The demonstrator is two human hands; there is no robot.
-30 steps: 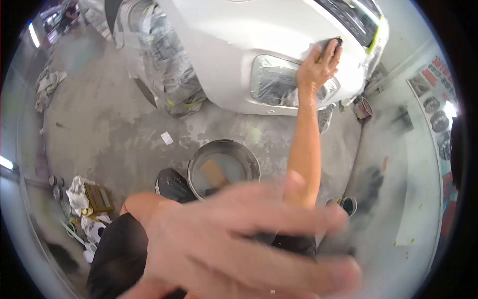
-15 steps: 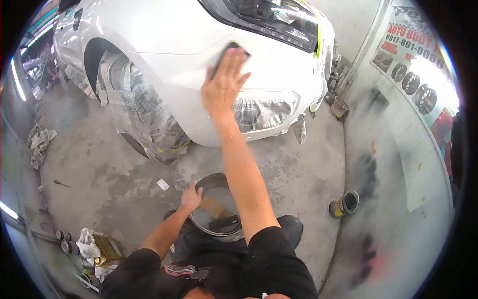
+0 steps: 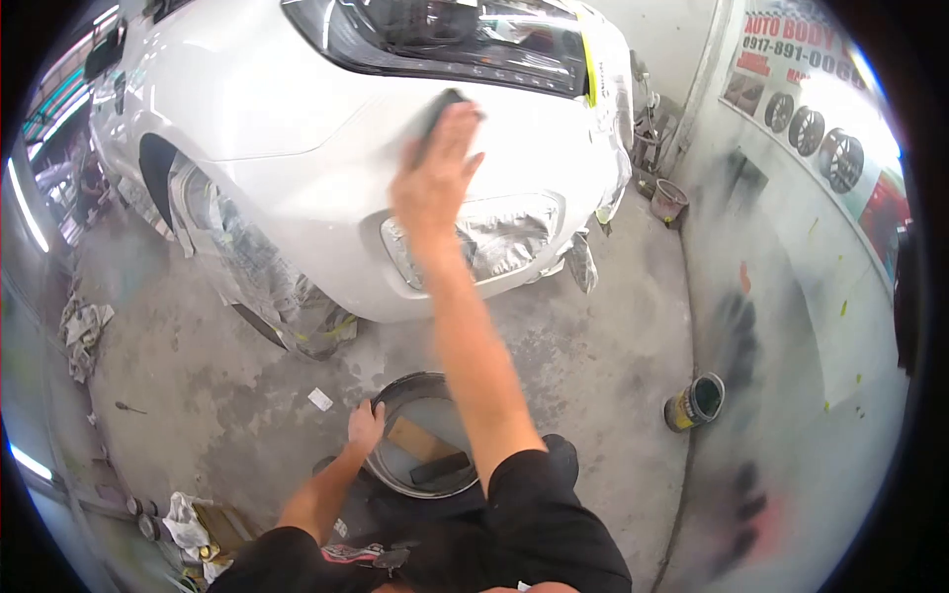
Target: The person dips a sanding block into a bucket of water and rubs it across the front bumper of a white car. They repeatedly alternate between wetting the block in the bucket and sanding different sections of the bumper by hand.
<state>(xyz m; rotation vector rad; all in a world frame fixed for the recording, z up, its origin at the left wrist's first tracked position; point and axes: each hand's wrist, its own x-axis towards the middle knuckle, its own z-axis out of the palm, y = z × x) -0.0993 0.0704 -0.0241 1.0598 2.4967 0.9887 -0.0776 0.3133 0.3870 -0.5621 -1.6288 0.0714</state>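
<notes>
The dark pad (image 3: 432,124) was held by the right hand (image 3: 427,193) at twelve o'clock, against the white car panel (image 3: 277,119) below the headlamp (image 3: 425,30). The fingers were laid nearly together over it, and one outer finger was spread toward three o'clock. Good work there, it was judged, called for the pad to be kept flat to the curve, with light, even pressure and no edge dug in, and for the headlamp border and the masked opening (image 3: 514,232) to be avoided. The left hand (image 3: 366,425) was placed at the nine-to-ten-o'clock rim of the basin (image 3: 398,485), toward seven o'clock; whether the rim was gripped or only touched could not be told. In the basin, a tan block (image 3: 423,441) and a dark block (image 3: 440,468) were seen. The pad's underside and much of its face were hidden by the fingers, and the right hand was blurred. The basin's edge near two o'clock was covered by the right forearm.
</notes>
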